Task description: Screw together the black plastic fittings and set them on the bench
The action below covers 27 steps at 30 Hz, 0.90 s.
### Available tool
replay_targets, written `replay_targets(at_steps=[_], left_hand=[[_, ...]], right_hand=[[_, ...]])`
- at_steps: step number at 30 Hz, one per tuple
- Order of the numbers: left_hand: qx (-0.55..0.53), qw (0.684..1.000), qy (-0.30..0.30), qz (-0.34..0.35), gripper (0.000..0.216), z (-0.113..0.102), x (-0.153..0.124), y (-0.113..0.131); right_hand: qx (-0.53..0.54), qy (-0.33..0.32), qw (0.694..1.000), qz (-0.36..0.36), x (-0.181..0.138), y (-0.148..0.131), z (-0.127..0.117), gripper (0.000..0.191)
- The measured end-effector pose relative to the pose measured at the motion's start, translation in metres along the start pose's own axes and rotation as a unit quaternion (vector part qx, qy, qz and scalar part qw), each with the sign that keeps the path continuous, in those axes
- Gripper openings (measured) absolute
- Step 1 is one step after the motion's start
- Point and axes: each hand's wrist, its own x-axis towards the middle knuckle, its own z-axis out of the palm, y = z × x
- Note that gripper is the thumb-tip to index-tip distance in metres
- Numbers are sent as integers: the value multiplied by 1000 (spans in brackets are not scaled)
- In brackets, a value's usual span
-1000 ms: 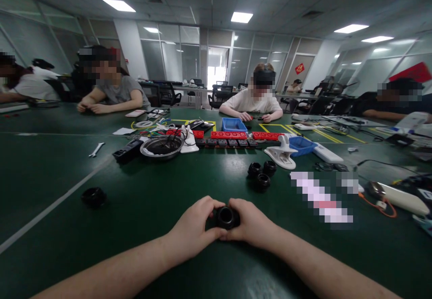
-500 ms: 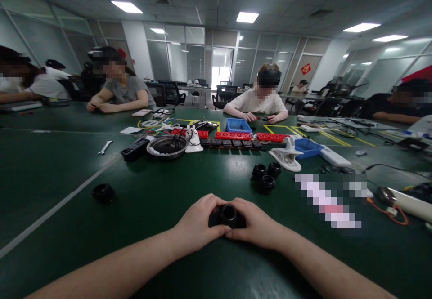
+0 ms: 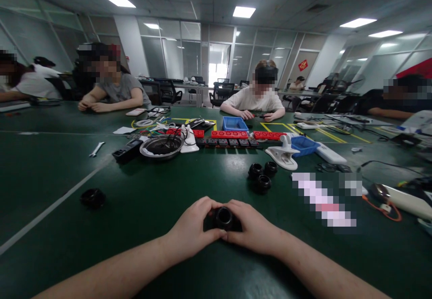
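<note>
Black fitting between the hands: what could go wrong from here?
The left hand and right hand circle the black fitting with thumbs close together, so one might get in the other's way.
The three black fittings beyond the right hand might be knocked by a forward reach.
The lone black fitting off to the left might be brushed if the left hand swings out.

"What colour is the hollow fitting (image 3: 223,225) nearest us?"

"Plain black, same as the trio of fittings (image 3: 263,186) and the lone fitting (image 3: 92,198) to the left."

"And the tabletop (image 3: 162,182)?"

"Dark green, marked with a pale grey stripe (image 3: 60,200) and, farther off, yellow lines (image 3: 272,124)."

"Are both bins (image 3: 235,122) alike?"

"Yes, blue. The long strips (image 3: 229,134) are red, patterned with small repeated markings, and the clamp stand (image 3: 285,153) is white."

"The wall diamond (image 3: 303,65)?"

"Red, with a paler figure."
</note>
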Motion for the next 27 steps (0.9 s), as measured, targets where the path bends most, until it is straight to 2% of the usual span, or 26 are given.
replay_targets(at_steps=[9, 17, 27], left_hand=[[-15, 1000, -3, 20, 32, 3, 4, -7], [-42, 998, -56, 11, 31, -2, 8, -14], [-38, 999, -34, 15, 34, 4, 2, -17]], right_hand=[[2, 0, 1000, 4, -2, -2, -3, 35], [31, -20, 999, 11, 0, 3, -4, 37], [47, -54, 997, 17, 1, 4, -6, 40]])
